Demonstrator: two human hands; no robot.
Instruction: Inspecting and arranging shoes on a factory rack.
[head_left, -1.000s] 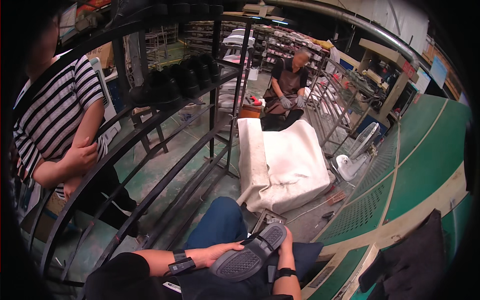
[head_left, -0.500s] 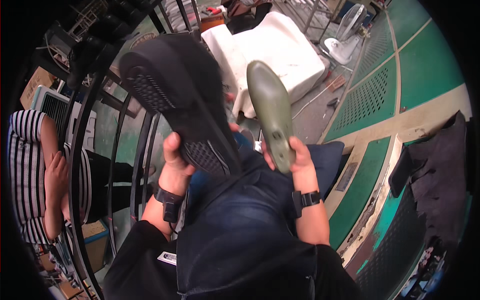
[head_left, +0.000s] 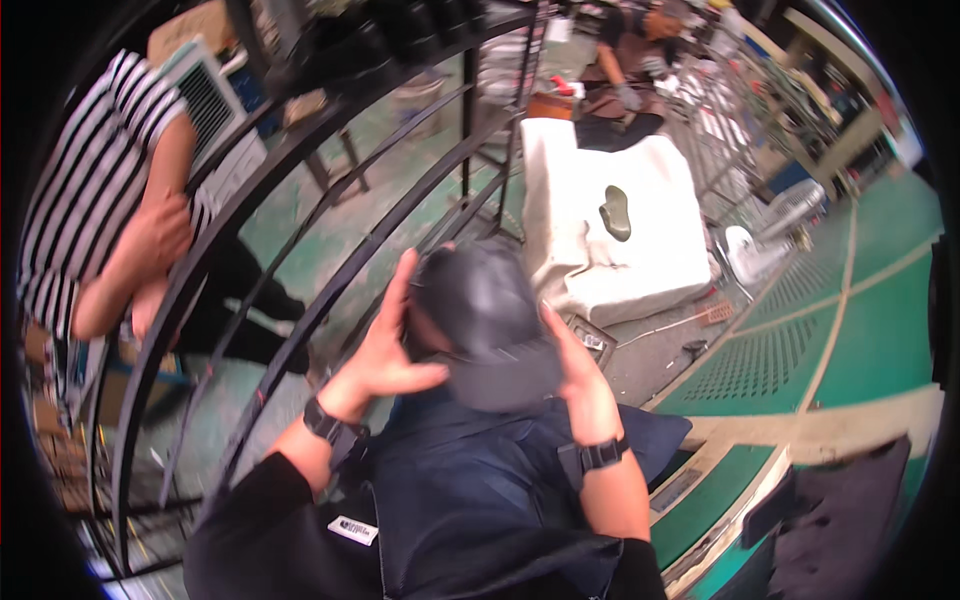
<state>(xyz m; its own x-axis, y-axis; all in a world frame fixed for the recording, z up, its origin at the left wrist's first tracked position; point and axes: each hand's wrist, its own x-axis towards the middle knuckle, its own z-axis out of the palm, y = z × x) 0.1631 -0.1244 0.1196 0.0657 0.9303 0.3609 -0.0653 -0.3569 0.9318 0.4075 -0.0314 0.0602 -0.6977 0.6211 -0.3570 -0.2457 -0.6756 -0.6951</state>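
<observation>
A black shoe (head_left: pixel 485 320) sits above my lap between my two hands, blurred by motion and seen end-on. My left hand (head_left: pixel 375 350) is at its left side, the thumb low against it and the fingers up along the edge. From the right, my right hand (head_left: pixel 575 355) presses on it, with some fingers hidden behind. Beyond my hands, an olive-green shoe last (head_left: pixel 615 212) lies on the white cloth (head_left: pixel 650 255) covering a block-like support. A black band is on each wrist.
Curved black metal bars (head_left: pixel 345 270) run along my left. Behind them stands a person in a striped top (head_left: pixel 110 190), arms crossed. Another person (head_left: pixel 620 70) works beyond the white cloth. A white fan (head_left: pixel 760 250) and green perforated panels (head_left: pixel 745 360) are on the right.
The green last has left my right hand and lies on the white cloth. My right hand has moved to the shoe, which has turned and come lower, nearer my lap. The view has shifted.
</observation>
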